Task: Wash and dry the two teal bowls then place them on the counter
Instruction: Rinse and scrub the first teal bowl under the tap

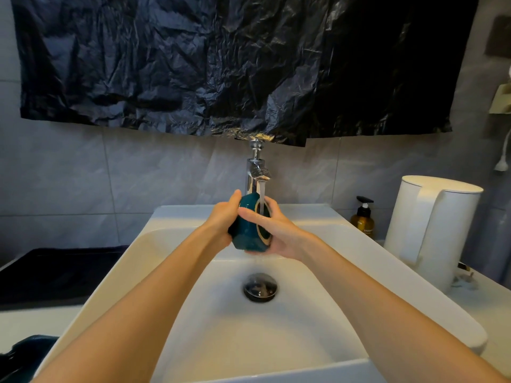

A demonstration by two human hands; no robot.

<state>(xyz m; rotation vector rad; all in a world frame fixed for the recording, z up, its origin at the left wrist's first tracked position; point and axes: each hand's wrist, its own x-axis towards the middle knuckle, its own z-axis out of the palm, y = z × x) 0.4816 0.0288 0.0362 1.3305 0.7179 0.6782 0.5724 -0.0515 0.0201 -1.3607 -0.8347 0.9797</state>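
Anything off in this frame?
Only the crumpled black plastic sheet hung over the wall above the sink: its lower edge sags down to the top of the tap. Otherwise ordinary: left hand and right hand hold the teal bowl under the stream, no spill or damage visible.

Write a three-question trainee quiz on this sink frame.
1. True or false: water from the faucet falls onto the teal bowl.
2. How is the bowl held? A) by one hand B) between the left hand and the right hand C) not held
3. Fill in: the white kettle stands to the ___ of the sink.
Key: 1 true; 2 B; 3 right.
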